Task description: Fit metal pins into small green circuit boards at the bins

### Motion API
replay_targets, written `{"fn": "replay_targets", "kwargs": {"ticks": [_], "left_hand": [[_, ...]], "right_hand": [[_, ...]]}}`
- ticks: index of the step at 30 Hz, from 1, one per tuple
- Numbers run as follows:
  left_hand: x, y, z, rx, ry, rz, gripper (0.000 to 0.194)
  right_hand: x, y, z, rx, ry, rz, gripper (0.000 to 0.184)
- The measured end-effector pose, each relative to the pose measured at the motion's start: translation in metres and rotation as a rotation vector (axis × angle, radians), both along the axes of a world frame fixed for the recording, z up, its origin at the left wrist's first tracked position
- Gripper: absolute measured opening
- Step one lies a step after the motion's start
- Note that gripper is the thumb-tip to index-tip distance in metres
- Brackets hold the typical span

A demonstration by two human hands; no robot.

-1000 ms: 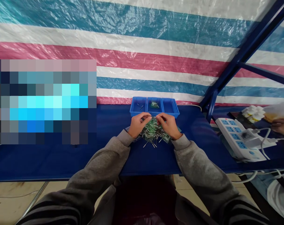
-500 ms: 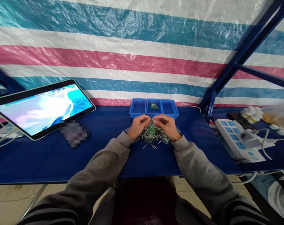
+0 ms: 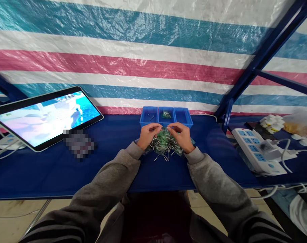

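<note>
My left hand [image 3: 148, 135] and my right hand [image 3: 181, 136] face each other above a heap of thin, pointed metal pins [image 3: 166, 145] on green plastic. The thumb and forefinger of each hand are pinched together. A slim, pale, rod-like piece [image 3: 164, 127] spans the short gap between the fingertips, seemingly gripped at both ends; its exact kind is too small to make out. Just beyond my hands stand three joined blue bins. A few thin pins lie in the left bin [image 3: 142, 120], and small pieces on green plastic lie in the middle bin [image 3: 166, 123]. On the right is another blue bin [image 3: 190, 122].
A lit tablet [image 3: 49, 118] leans at the left, with a blurred-out item [image 3: 80, 145] before it. To the right lies a white power strip [image 3: 254, 150] with plugs and cables. White bottles [image 3: 272, 123] and a blue metal frame [image 3: 244, 81] are beyond it.
My fingertips have drawn slightly apart, and the thin piece now shows between them. The bins and the heap look the same. The tablet's picture has changed.
</note>
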State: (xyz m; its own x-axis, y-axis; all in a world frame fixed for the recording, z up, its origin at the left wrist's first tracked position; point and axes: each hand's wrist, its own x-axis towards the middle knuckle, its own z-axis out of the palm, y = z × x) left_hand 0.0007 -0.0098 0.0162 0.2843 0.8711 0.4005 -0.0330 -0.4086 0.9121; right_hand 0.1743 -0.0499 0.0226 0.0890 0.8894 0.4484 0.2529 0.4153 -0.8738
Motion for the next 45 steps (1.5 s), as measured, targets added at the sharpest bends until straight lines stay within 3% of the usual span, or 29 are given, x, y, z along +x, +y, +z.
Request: {"fn": "replay_targets", "kwargs": {"ticks": [5,11,17,22,29,37,45], "left_hand": [[-0.001,0.001,-0.001,0.055,-0.007,0.094,0.026],[0.000,-0.002,-0.002,0.043,0.043,0.026,0.024],[0.001,-0.001,-0.002,0.010,-0.004,0.051,0.027],[0.001,0.001,-0.003,-0.047,-0.073,0.073,0.026],[0.002,0.004,-0.005,-0.134,-0.166,0.031,0.032],[0.001,-0.004,0.003,0.121,0.067,0.045,0.027],[-0.005,-0.007,0.002,0.394,0.422,0.050,0.028]], "right_hand": [[0.000,0.003,-0.001,-0.136,0.135,0.050,0.027],[-0.001,0.005,0.003,-0.173,0.336,0.038,0.028],[-0.002,0.003,0.007,-0.240,0.465,0.108,0.027],[-0.001,0.002,0.006,-0.284,0.435,0.137,0.028],[0.000,0.007,0.000,-0.284,0.202,0.127,0.033],[-0.002,0.007,-0.004,-0.263,0.136,0.134,0.033],[0.003,0.009,-0.002,-0.194,0.141,-0.022,0.028]]}}
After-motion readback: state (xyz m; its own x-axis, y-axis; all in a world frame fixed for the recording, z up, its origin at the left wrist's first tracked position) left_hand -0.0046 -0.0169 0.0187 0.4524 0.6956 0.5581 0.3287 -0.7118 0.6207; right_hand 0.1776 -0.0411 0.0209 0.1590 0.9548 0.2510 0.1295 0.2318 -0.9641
